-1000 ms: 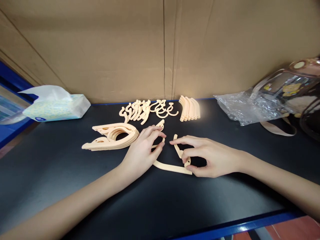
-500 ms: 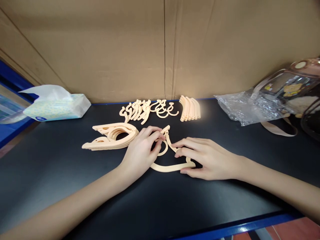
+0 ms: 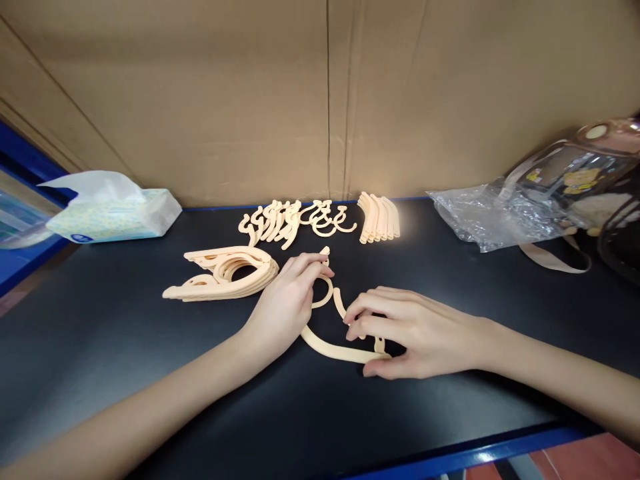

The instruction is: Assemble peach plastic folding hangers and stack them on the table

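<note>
A cream plastic hanger (image 3: pixel 327 345) lies partly put together on the black table (image 3: pixel 150 373). My left hand (image 3: pixel 285 303) pinches its hook part (image 3: pixel 325 291) between thumb and fingers. My right hand (image 3: pixel 405 330) grips a short curved arm piece (image 3: pixel 340 303) at the hanger's right end, fingers pressed down on it. Left of my left hand lies a stack of finished hangers (image 3: pixel 225 272). At the back sit a row of loose hooks (image 3: pixel 295 220) and a bundle of curved arm pieces (image 3: pixel 379 217).
A tissue pack (image 3: pixel 107 210) lies at the back left. A crumpled clear plastic bag (image 3: pixel 500 213) and a transparent bag with a strap (image 3: pixel 585 180) sit at the back right. A cardboard wall (image 3: pixel 325 93) closes the back. The blue table edge (image 3: pixel 500 450) runs along the front.
My right hand has drawn nearer to me and lower, pressing the arm piece down onto the hanger's right end. The hook in my left hand has tilted slightly.
</note>
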Motion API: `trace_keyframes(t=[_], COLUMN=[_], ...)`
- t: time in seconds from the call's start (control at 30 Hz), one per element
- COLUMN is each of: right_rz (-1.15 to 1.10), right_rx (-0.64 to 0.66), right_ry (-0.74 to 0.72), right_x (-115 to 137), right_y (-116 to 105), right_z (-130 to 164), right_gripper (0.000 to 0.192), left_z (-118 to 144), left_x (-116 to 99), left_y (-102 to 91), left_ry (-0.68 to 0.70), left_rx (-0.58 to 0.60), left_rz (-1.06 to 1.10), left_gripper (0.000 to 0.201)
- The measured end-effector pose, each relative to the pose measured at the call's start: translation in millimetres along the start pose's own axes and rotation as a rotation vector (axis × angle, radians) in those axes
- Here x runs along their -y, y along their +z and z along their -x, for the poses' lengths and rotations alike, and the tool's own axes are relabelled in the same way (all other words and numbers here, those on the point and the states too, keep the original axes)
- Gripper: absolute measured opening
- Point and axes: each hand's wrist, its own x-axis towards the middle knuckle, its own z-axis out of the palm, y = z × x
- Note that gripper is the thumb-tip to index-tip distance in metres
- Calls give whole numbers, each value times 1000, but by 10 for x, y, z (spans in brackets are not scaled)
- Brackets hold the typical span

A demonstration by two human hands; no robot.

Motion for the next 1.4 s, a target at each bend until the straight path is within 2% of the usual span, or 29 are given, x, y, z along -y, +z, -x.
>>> trace_keyframes(t=[0.23,0.53,0.73,0.93,1.03,1.2,1.4], right_rz=[-34,82,182,297,288,330,366], right_rx=[46,-21,-124,-242,-229,-188,-160], right_ry=[8,35,105,262,290,252,239], right_x=[37,-145,-320,-364,-354,-325,-332], right_y=[-7,-34,-31,-25,-21,-21,-24], right_z=[-23,-37,-15,-4,-4,-12,-17], right_gripper=[29,33,41,38,40,40,29], left_z=[2,3,-2,8,6,0,4], left_x=[-53,-96,-93,-63,-65,-79,-119], left_y=[-15,-54,-52,-33,-22,-21,-52], left_ry=[-4,75,157,195,191,192,205], left_rx=[-15,43,48,60,50,28,84], left_rz=[-42,-81,-70,-128,-135,-108,-81], left_gripper=[20,24,26,40,38,34,43])
